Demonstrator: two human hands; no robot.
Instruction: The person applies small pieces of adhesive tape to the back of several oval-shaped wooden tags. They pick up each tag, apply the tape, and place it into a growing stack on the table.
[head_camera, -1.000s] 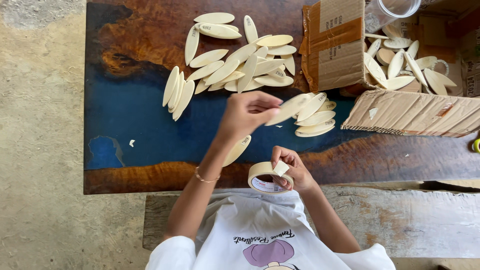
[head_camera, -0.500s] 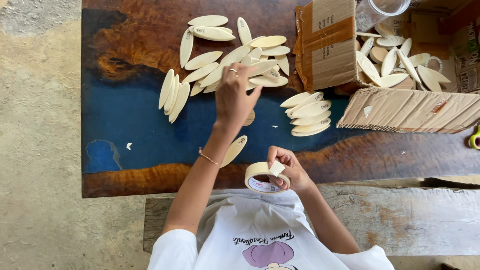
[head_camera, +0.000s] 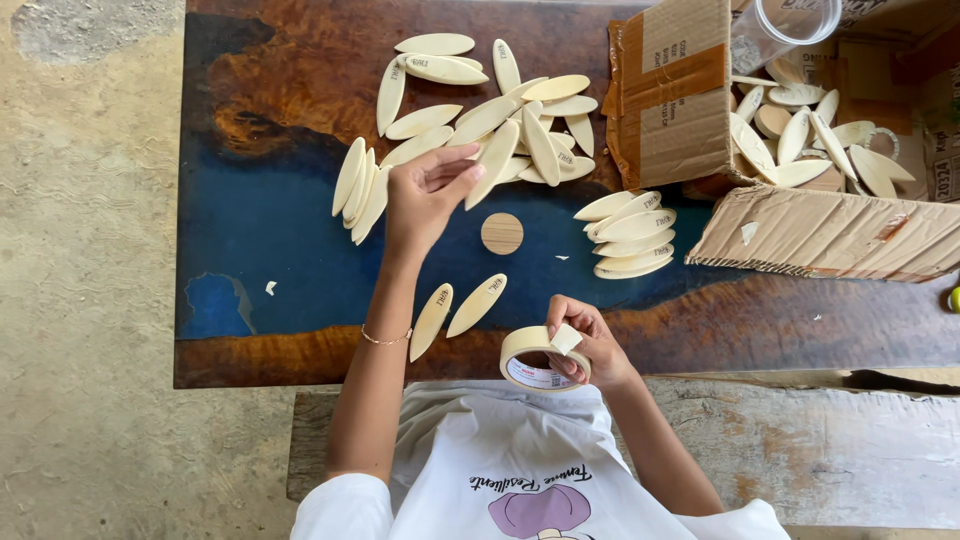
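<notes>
Wooden ovals crowd the table by my loosely open left hand; more fill the cardboard box. Right hand grips tape roll.

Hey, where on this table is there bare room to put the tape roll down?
The blue patch left of the left hand, below the fanned oval wooden pieces, is bare. So is the brown strip right of the right hand holding the tape roll, below the cardboard box. The top middle is crowded with the loose oval pile.
</notes>
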